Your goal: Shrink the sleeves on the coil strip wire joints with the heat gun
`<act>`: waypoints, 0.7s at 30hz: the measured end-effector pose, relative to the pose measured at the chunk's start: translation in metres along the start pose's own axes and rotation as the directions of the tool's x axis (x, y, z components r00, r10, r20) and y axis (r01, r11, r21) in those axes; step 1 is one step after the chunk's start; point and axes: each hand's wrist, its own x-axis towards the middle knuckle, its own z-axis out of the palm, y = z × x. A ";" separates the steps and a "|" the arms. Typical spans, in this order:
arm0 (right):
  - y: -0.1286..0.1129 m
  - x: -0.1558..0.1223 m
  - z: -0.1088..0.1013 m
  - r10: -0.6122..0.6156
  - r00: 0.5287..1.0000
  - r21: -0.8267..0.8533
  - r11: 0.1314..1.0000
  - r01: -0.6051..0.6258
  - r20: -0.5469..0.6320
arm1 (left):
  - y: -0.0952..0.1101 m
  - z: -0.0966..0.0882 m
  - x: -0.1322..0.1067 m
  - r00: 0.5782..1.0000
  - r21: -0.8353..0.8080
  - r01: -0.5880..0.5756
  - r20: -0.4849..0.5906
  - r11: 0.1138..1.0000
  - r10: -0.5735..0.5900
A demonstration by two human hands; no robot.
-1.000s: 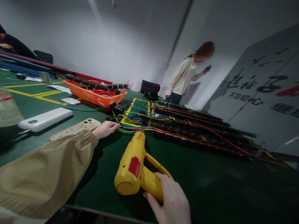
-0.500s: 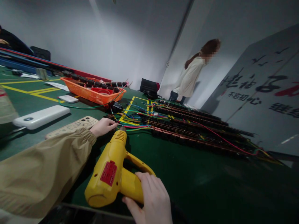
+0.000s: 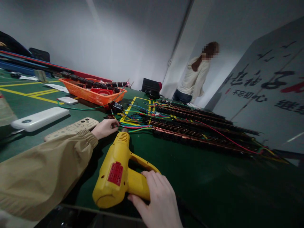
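A yellow heat gun with a red label is gripped around its handle by my right hand. Its metal nozzle points away from me, close to a bundle of coloured wires. My left hand pinches the near end of these wires just beyond the nozzle; the fingertips are small and partly shaded. Those wires run right into a long dark strip assembly with copper-coloured rods. More such strips lie behind it with loose wire ends.
An orange basket holding dark blocks stands behind my left hand. A phone, a white power bank and a small white device lie at left. One person is beyond the green table.
The heat gun's rear end has swung slightly right with my right hand, while its nozzle stays near the wires. Beyond the table, the person has turned and bent lower.
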 end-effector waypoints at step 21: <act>-0.004 0.014 0.000 0.086 0.990 0.019 0.996 -0.088 0.115 | 0.019 0.013 0.009 0.999 0.149 0.032 0.017 0.988 -0.035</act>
